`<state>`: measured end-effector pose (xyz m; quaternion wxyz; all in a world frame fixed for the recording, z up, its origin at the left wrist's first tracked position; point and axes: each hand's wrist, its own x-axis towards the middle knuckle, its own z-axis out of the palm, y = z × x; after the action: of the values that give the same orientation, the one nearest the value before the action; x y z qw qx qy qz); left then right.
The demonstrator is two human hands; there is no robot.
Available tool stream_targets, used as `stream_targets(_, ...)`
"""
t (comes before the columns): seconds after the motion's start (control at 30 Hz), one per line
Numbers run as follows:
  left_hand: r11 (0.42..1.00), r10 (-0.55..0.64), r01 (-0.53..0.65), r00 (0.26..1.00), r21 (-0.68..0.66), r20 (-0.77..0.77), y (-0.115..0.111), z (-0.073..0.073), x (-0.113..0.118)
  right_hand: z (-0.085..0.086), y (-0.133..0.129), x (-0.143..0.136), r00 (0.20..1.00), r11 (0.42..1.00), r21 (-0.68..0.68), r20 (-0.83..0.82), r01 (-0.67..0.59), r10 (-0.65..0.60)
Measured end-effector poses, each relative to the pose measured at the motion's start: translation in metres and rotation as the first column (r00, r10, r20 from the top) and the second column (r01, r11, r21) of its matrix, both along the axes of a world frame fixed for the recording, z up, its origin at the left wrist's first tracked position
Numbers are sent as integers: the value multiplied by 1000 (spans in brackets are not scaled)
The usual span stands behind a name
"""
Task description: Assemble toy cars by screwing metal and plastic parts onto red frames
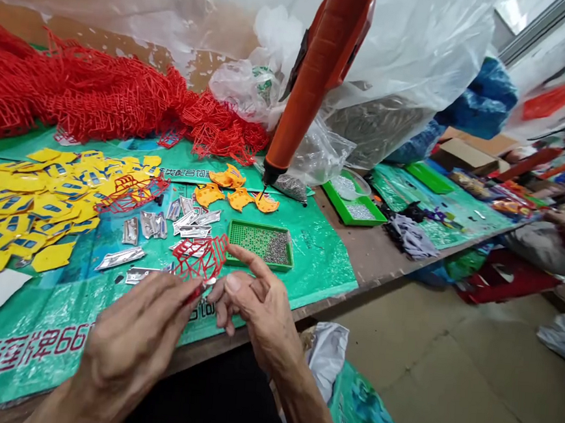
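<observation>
My left hand [139, 327] is closed, its fingers pressed round a small red piece [196, 292] near the mat's front edge. Beside it, my right hand [258, 301] has its index finger stretched out and the others curled; a small shiny piece shows between the two hands, too small to name. Just beyond the fingertips lies a red lattice frame [200, 257]. Silver parts [121, 258] are scattered left of it. A green tray [260, 245] of small screws lies beyond my right hand. An orange electric screwdriver [307, 76] hangs upright above orange pieces [239, 199].
Yellow pieces [43, 206] cover the mat's left side, with a heap of red frames [101, 93] behind. Further right are a bright green tray [355, 211], grey cloth [412, 235] and a clear bag [317, 149]. Another person's hand [563, 220] shows at far right.
</observation>
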<state>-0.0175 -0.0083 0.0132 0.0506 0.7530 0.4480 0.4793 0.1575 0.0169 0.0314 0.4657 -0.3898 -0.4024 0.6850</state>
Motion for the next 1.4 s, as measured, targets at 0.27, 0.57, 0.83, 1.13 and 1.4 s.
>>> stream_targets(0.27,610,422,397,569,-685,706,24,17,7,10,23,22,914,972,173,346,161,-213)
stream_targets(0.57,589,458,531,401,-609,793,37,12,10,-11,17,-11,892,959,280,442,-32,-99)
stream_targets(0.83,544,470,569,402,-617,786,37,8,11,18,63,24,765,888,445,529,117,-367)
stream_targets(1.13,488,491,561,457,-669,742,40,1,14,90,201,-13,828,575,806,224,139,-514)
stream_targets(1.4,442,460,565,524,-697,717,42,-3,13,113,188,-4,924,509,851,82,129,-372)
